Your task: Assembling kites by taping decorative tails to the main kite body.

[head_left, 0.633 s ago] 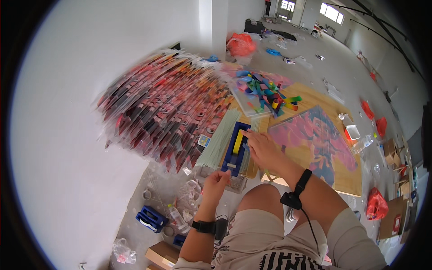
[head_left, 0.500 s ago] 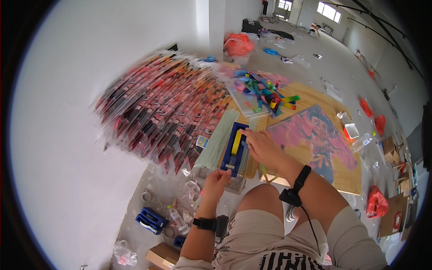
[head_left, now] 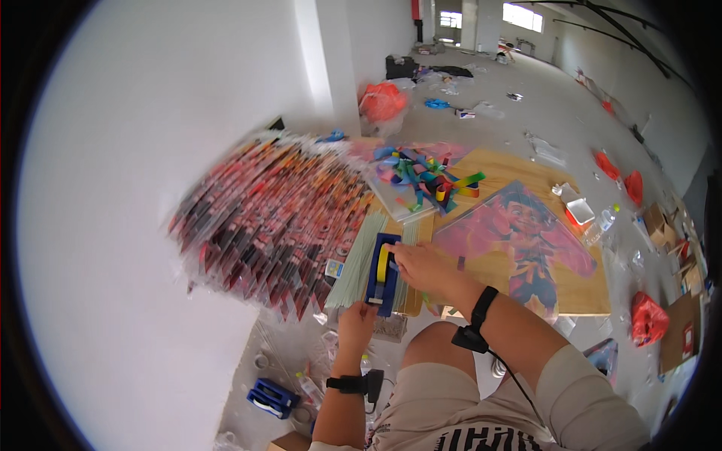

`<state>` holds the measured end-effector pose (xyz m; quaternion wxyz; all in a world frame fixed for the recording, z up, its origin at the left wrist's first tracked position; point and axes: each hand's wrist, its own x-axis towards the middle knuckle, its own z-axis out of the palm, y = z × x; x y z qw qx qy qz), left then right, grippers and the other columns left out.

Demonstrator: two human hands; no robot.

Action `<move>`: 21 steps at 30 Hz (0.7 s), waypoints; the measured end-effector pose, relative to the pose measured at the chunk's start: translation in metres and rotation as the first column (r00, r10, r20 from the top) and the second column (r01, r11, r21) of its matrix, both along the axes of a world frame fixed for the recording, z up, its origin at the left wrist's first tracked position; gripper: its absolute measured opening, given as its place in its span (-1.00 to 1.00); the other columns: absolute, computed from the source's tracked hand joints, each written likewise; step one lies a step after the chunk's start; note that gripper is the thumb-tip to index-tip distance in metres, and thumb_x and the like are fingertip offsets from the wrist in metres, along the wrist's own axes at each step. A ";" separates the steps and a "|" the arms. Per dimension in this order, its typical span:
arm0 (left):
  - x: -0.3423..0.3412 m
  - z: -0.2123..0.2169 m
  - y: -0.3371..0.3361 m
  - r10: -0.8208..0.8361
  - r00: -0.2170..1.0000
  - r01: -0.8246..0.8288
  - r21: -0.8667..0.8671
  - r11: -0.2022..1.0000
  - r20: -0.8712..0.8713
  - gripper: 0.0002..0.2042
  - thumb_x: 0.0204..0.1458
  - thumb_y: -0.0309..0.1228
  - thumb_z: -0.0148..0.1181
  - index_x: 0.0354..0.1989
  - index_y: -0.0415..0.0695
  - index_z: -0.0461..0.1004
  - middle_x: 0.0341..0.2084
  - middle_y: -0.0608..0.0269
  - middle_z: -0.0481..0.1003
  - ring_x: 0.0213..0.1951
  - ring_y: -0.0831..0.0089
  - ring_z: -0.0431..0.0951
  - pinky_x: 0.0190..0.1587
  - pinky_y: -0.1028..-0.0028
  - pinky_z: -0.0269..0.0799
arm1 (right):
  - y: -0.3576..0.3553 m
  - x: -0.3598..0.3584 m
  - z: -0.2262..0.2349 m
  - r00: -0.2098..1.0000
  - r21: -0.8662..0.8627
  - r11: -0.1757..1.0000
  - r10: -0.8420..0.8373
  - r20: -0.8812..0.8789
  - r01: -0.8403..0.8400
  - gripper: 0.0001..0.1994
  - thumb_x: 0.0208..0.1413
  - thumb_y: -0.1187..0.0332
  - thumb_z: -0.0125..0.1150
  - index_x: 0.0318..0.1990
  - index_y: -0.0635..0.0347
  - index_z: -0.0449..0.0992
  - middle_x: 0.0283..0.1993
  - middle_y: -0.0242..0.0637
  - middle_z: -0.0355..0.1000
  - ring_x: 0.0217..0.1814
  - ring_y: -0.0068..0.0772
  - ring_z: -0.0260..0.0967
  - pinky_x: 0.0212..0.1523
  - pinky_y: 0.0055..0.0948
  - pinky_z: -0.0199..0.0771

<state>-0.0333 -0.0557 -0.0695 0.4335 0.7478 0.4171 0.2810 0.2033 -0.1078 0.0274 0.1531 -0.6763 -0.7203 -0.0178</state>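
A blue tape dispenser [head_left: 386, 289] with a yellow roll [head_left: 383, 263] in it stands at the table's near left edge. At its near end is my left hand [head_left: 356, 323], fingers pinched together; what they hold, if anything, is too small to make out. My right hand [head_left: 421, 267] has its fingers closed at the dispenser's right side, beside the yellow roll. A bundle of thin pale green rods [head_left: 353, 270] lies left of the dispenser. Right of my right hand, a pink and blue sheet printed with a cartoon figure [head_left: 519, 240] lies flat, under shiny plastic.
Many overlapping printed pieces in clear plastic [head_left: 271, 225] cover the left side by the wall. Multicoloured ribbons [head_left: 432, 177] heap at the back of the wooden table [head_left: 496, 161]. On the floor are another blue tape dispenser [head_left: 272, 397], bottles, boxes and red bags [head_left: 648, 319].
My view has tilted up, so the table sits lower in the picture. Both hands stay at the tape dispenser, the left at its near end and the right beside the roll.
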 end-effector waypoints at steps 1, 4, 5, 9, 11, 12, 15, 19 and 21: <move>-0.001 -0.006 -0.002 0.004 0.991 0.011 0.114 0.993 -0.131 -0.80 0.08 -0.34 0.29 -0.37 -0.26 0.54 -0.54 0.08 0.59 -0.49 0.20 0.58 -0.37 0.32 0.45 | -0.002 0.000 0.000 1.000 -0.014 1.000 -0.020 -0.007 0.020 -0.56 0.21 0.39 0.07 0.25 0.18 0.34 0.29 -0.03 0.37 0.26 -0.08 0.37 0.16 -0.01 0.29; -0.014 -0.017 -0.011 0.024 0.946 0.079 0.302 0.950 -0.322 -0.81 0.07 -0.34 0.29 -0.35 -0.25 0.56 -0.54 0.07 0.59 -0.48 0.15 0.59 -0.36 0.32 0.47 | -0.011 0.003 -0.012 0.997 0.043 0.999 -0.024 0.068 0.021 -0.61 0.21 0.36 0.09 0.18 0.20 0.36 0.30 -0.01 0.36 0.25 -0.07 0.37 0.18 -0.02 0.29; -0.025 -0.017 -0.015 -0.014 0.961 0.088 0.256 0.963 -0.276 -0.81 0.08 -0.34 0.30 -0.34 -0.24 0.57 -0.54 0.09 0.59 -0.49 0.21 0.59 -0.36 0.36 0.47 | -0.012 0.001 -0.009 0.999 0.082 0.997 -0.010 0.042 0.007 -0.65 0.21 0.36 0.09 0.13 0.20 0.36 0.30 0.00 0.36 0.24 -0.09 0.37 0.18 -0.04 0.30; -0.035 0.040 -0.061 -0.068 0.994 0.075 -0.090 0.993 0.088 -0.86 0.10 -0.40 0.34 -0.30 -0.21 0.59 -0.55 0.26 0.58 -0.49 0.52 0.56 -0.38 0.51 0.44 | -0.061 -0.007 0.011 0.904 0.167 0.985 0.037 -0.427 0.039 -0.84 0.27 0.39 0.09 -0.07 0.19 0.31 0.27 -0.02 0.37 0.27 -0.20 0.36 0.23 -0.12 0.29; -0.034 0.063 -0.085 -0.039 0.963 0.079 -0.142 0.987 0.265 -0.91 0.12 -0.46 0.33 -0.28 -0.20 0.58 -0.50 0.33 0.58 -0.44 0.63 0.53 -0.38 0.59 0.41 | -0.104 -0.011 0.011 0.543 0.137 0.989 0.082 -0.835 0.062 -0.87 0.31 0.40 0.09 -0.13 0.16 0.26 0.26 -0.07 0.39 0.31 -0.25 0.33 0.25 -0.14 0.26; -0.034 0.074 -0.099 -0.010 0.938 0.075 -0.175 0.982 0.346 -0.92 0.13 -0.49 0.33 -0.27 -0.20 0.58 -0.47 0.36 0.58 -0.42 0.69 0.52 -0.37 0.63 0.39 | -0.130 -0.015 0.017 0.413 0.128 0.992 0.107 -0.905 0.023 -0.90 0.33 0.41 0.05 -0.13 0.16 0.26 0.27 -0.08 0.39 0.32 -0.28 0.32 0.25 -0.18 0.25; -0.015 0.126 -0.142 -0.015 0.843 0.140 -0.192 0.971 0.537 -0.92 0.12 -0.58 0.31 -0.23 -0.21 0.57 -0.40 0.36 0.57 -0.38 0.70 0.50 -0.37 0.66 0.35 | -0.206 -0.033 0.052 0.182 0.185 0.982 0.188 -0.965 -0.036 -0.96 0.40 0.44 -0.04 -0.13 0.15 0.25 0.30 -0.09 0.37 0.33 -0.37 0.27 0.26 -0.29 0.24; 0.024 0.183 -0.202 -0.158 0.785 0.297 -0.140 0.945 0.599 -0.86 0.09 -0.64 0.32 -0.19 -0.21 0.56 -0.36 0.33 0.57 -0.34 0.69 0.49 -0.32 0.69 0.35 | -0.284 -0.045 0.102 0.260 0.301 0.953 0.297 -0.919 -0.026 -0.96 0.43 0.42 -0.08 -0.13 0.14 0.25 0.38 -0.06 0.29 0.35 -0.43 0.22 0.28 -0.35 0.21; 0.041 0.195 -0.226 -0.259 0.768 0.376 -0.085 0.923 0.586 -0.83 0.10 -0.67 0.29 -0.16 -0.23 0.53 -0.30 0.25 0.58 -0.28 0.61 0.55 -0.21 0.65 0.43 | -0.312 -0.049 0.121 0.282 0.297 0.954 0.297 -0.912 -0.043 -0.96 0.45 0.41 -0.12 -0.12 0.11 0.25 0.45 -0.07 0.22 0.33 -0.50 0.19 0.29 -0.39 0.19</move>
